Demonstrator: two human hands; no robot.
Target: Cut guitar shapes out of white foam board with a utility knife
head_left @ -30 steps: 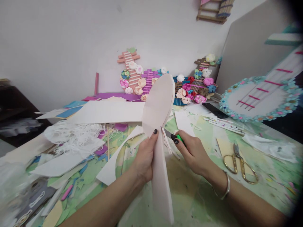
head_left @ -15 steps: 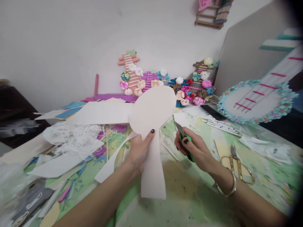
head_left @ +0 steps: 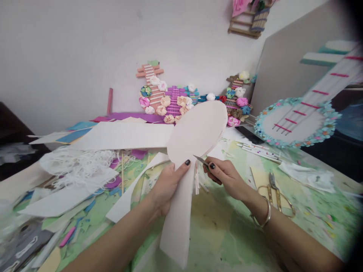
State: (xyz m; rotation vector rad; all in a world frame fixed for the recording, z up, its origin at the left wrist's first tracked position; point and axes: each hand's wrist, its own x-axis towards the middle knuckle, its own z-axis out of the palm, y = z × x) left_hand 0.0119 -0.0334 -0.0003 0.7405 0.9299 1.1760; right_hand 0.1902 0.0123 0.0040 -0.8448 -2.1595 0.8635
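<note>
My left hand (head_left: 167,185) grips a white foam-board cutout (head_left: 198,130) at its neck, thumb on the front face. The cutout has an oval head and a long flared handle, and it tilts to the right. Closed around a green utility knife (head_left: 202,162), my right hand (head_left: 225,175) holds the blade's tip at the cutout's right edge, where the oval meets the handle. A thin strip of trimmed board (head_left: 197,181) hangs just below the blade. The fingers of my left hand behind the board are hidden.
Gold-handled scissors (head_left: 275,190) lie right of my right hand. At the left are a heap of white string (head_left: 79,162) and paper scraps. Flower-trimmed small guitars (head_left: 174,100) line the wall, and a large guitar-shaped piece (head_left: 296,121) leans at the right beside a dark phone (head_left: 249,135).
The cutout has tilted further right, its handle swinging left. My right hand has brought the knife from beside the board to its edge. A thin strip now hangs there.
</note>
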